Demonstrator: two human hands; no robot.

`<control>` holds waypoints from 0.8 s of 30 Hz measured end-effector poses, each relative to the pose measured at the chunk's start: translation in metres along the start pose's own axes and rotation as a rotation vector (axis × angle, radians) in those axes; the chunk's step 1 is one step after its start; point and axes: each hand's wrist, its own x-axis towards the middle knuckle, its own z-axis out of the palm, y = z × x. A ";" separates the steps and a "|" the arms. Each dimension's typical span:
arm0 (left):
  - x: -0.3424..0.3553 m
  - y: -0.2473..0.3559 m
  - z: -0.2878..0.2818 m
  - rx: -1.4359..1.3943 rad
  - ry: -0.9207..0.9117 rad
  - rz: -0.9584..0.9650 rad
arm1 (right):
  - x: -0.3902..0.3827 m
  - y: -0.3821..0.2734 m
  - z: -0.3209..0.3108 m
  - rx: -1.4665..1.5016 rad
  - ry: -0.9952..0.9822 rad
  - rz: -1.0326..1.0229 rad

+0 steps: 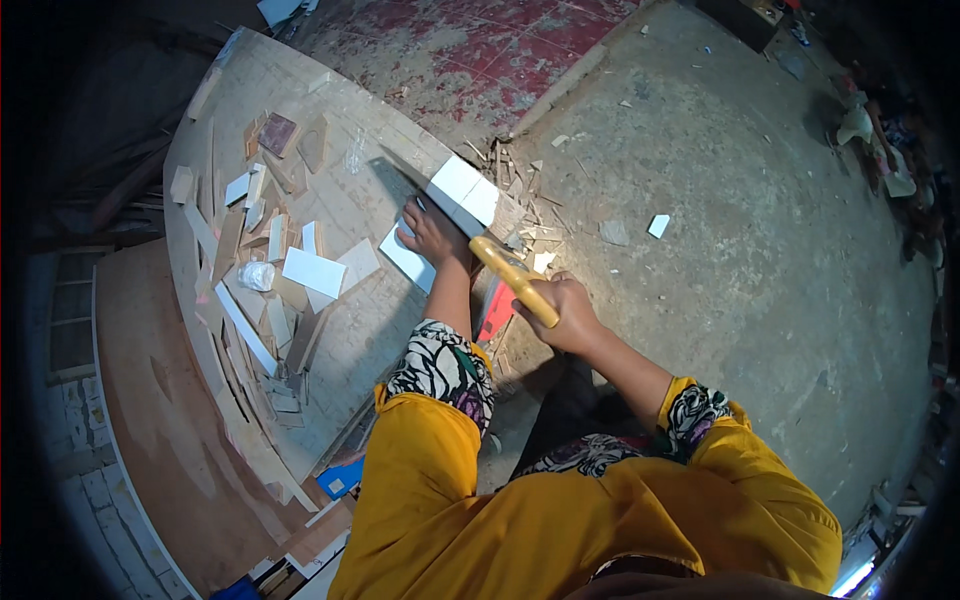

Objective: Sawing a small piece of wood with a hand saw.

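A handsaw with a yellow wooden handle [506,268] is in my right hand [565,310], its blade running up-left across the white-faced board [462,190] at the right edge of the pale worktop [350,155]. My left hand [432,235] lies beside the blade on the board, fingers spread and slightly bent. A second white piece [405,258] lies at and under that hand. A red object [495,312], partly hidden by my right hand, shows below the saw handle; I cannot tell what it is.
Wood offcuts [315,272] and a small clear plastic-like item [256,275] cover the worktop's left part. A brown panel [150,370] stands farther left. The concrete floor [720,250] holds scattered scraps; a red tiled area [530,50] lies beyond the worktop. Miscellaneous items [880,150] line the far right.
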 end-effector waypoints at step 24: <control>-0.021 0.003 -0.010 0.007 0.085 0.318 | -0.024 -0.012 0.000 0.099 0.020 0.119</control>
